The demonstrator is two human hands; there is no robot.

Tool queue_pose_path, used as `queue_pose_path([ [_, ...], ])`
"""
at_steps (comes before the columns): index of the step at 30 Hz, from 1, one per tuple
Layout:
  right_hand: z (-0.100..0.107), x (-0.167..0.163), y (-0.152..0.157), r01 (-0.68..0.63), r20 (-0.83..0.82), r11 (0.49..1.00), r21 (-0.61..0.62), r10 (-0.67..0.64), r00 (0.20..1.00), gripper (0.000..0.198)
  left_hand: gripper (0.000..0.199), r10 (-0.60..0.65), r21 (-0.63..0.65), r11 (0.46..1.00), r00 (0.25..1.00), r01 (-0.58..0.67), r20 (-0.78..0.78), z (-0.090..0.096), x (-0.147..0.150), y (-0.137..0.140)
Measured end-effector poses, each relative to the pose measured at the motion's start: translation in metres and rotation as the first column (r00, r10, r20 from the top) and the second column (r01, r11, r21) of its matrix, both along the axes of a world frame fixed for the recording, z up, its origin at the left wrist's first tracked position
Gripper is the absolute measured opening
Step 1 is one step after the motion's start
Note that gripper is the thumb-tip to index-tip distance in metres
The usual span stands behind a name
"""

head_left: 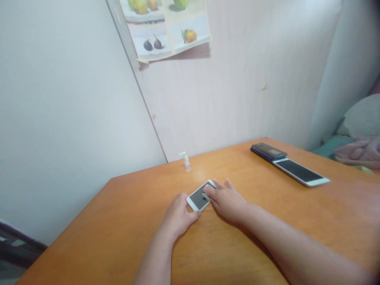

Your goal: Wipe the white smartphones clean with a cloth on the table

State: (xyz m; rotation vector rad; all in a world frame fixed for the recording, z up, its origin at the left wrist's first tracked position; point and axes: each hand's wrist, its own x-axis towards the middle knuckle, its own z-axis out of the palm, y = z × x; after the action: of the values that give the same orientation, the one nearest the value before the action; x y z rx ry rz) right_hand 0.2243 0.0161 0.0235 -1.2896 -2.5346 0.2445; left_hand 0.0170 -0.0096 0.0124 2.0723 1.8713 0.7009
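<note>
Phone [196, 200] at centre stage, lying aslant around the middle of the table [133, 237], dark screen facing up, and my left hand [178, 215] has it clamped by the near-left end, thumb on the near edge, fingers around the other side. Over on the far-right end, my right hand [228, 202] comes in with some fingers on a pale scrap [206, 196] against the glass and two others spread apart; pinching or just pressing, I can't tell! Light, even pressure is the call here, I reckon: fingertips flat, the scrap between skin and screen, strokes reaching the corners, left grip firm at the rim. Just beyond stands a small pump bottle [187, 163], and well off to the right, a tablet [301, 172] beside a dark case [268, 151].
</note>
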Motion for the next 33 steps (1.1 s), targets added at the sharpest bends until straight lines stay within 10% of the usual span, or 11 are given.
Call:
queue_pose_path([
  [6,-0.005,-0.008,-0.015,-0.217,0.024,0.975,-0.046,0.218,0.976,0.045,0.026,0.067,-0.087,0.993,0.992,-0.077,-0.106,0.006,0.000,-0.002],
  [12,-0.004,-0.002,-0.003,0.111,0.084,0.993,-0.041,-0.107,0.991,0.048,0.030,0.068,-0.076,0.994,0.985,-0.081,-0.156,0.009,0.002,-0.003],
  [18,-0.003,-0.007,-0.013,-0.191,0.008,0.977,-0.100,0.192,0.981,0.048,0.026,0.073,-0.087,0.992,0.982,-0.089,-0.173,0.011,0.004,-0.004],
  [24,-0.005,0.000,0.001,0.155,0.099,0.987,-0.045,-0.150,0.984,0.052,0.032,0.071,-0.084,0.993,0.983,-0.086,-0.171,0.010,0.003,-0.003],
  [29,-0.005,-0.009,-0.012,-0.188,0.026,0.974,-0.128,0.193,0.981,0.051,0.031,0.057,-0.095,0.993,0.985,-0.073,-0.166,0.011,0.004,-0.003],
  [33,-0.006,-0.002,0.001,0.048,0.073,0.992,-0.118,-0.039,0.997,0.051,0.032,0.069,-0.107,0.991,0.986,-0.086,-0.154,0.013,0.005,-0.004],
])
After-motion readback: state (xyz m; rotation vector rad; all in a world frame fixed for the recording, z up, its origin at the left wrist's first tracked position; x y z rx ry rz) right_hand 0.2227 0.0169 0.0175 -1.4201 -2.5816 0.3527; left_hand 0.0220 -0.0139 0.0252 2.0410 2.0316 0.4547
